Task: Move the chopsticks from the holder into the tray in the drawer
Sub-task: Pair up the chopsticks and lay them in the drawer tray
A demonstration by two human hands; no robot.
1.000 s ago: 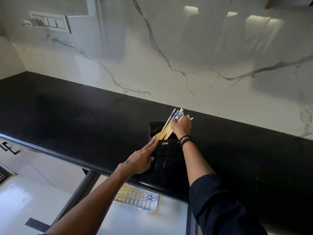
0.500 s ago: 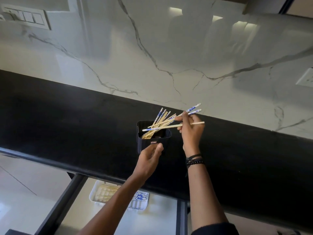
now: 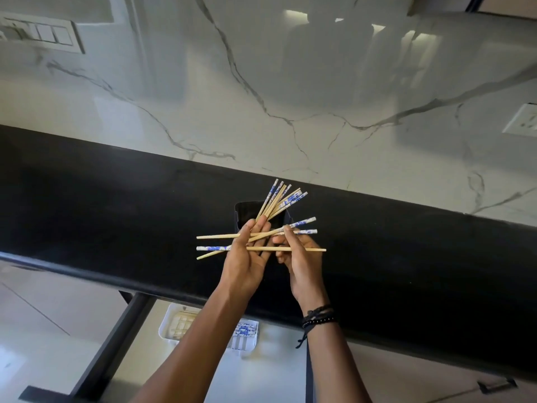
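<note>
A black holder stands on the black counter with several wooden chopsticks, blue-patterned at their ends, leaning out of it to the right. In front of the holder both hands hold a loose, crossed bunch of chopsticks lying roughly level. My left hand grips their left half. My right hand pinches their right half. Below the counter edge a white tray sits in the open drawer with chopsticks in it, partly hidden by my left forearm.
A marble wall rises behind the counter, with a switch plate at upper left and a socket at right. The drawer's dark frame juts out below the counter. A cabinet handle shows at lower right.
My right hand pulled a few chopsticks out of the holder and toward me. My left hand left the holder's front and took hold of the bunch too.
</note>
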